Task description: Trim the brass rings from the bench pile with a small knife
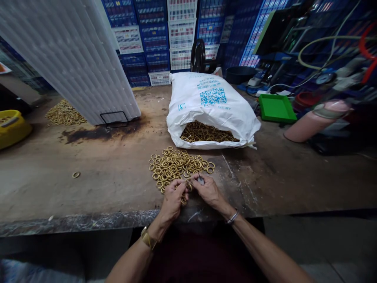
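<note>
At the near edge of the pile of brass rings (173,163), my two hands meet with their fingertips nearly touching. My left hand (173,196) is closed, pinching a brass ring (189,186) between thumb and fingers. Closed as well, my right hand (209,192) grips a small tool with a flat grey part (200,180); its tip is too small to make out. More rings lie under and beside the left fingers. Beyond the pile, an open white sack (213,94) lies on its side, its mouth towards me and full of darker rings.
A lone ring (76,174) lies on the wooden table (112,188) at left. Farther back are another ring heap (64,113), a tall stack of pale corrugated panels (88,59) and a yellow container (13,127). On the right stand a green tray (277,108) and a pink bottle (315,120).
</note>
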The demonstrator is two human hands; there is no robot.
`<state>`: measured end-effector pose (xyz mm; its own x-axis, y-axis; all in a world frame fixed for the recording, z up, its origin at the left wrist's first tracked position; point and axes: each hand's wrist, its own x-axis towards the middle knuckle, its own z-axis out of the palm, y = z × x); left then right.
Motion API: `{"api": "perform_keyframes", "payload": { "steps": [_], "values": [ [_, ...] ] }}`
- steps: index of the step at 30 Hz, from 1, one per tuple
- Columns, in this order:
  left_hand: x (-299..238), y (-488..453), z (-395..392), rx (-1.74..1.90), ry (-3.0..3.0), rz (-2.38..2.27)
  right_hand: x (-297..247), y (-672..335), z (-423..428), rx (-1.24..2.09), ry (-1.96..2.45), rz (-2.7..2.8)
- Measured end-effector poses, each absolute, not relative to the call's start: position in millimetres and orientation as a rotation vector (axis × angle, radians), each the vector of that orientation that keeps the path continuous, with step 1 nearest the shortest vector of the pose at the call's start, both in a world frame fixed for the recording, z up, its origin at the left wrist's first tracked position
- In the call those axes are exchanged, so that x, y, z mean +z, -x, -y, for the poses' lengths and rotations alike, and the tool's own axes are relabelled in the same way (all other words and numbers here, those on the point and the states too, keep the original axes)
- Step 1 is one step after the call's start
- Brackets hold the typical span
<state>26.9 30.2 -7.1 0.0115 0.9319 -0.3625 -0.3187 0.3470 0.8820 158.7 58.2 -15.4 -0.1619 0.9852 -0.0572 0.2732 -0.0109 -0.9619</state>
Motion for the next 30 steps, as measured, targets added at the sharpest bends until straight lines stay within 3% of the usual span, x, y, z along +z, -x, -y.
{"api": "perform_keyframes", "payload": {
  "steps": [9, 23, 30],
  "values": [
    [-1.5, -27.7, -25.4, 1.129, -1.203, -1.403, -6.1, -157.5, -61.2, 1.272, 1.351, 1.583],
    [-2.9, -27.0, -23.7, 0.964, -0.782, -1.066, -5.5, -158.0, -60.0, 1.360, 1.325, 1.530],
    [-3.8, -27.1, -22.5, 1.043, -0.802, -1.080, -16.2, -166.1, -56.2, 0.946, 1.403, 1.870]
  ]
}}
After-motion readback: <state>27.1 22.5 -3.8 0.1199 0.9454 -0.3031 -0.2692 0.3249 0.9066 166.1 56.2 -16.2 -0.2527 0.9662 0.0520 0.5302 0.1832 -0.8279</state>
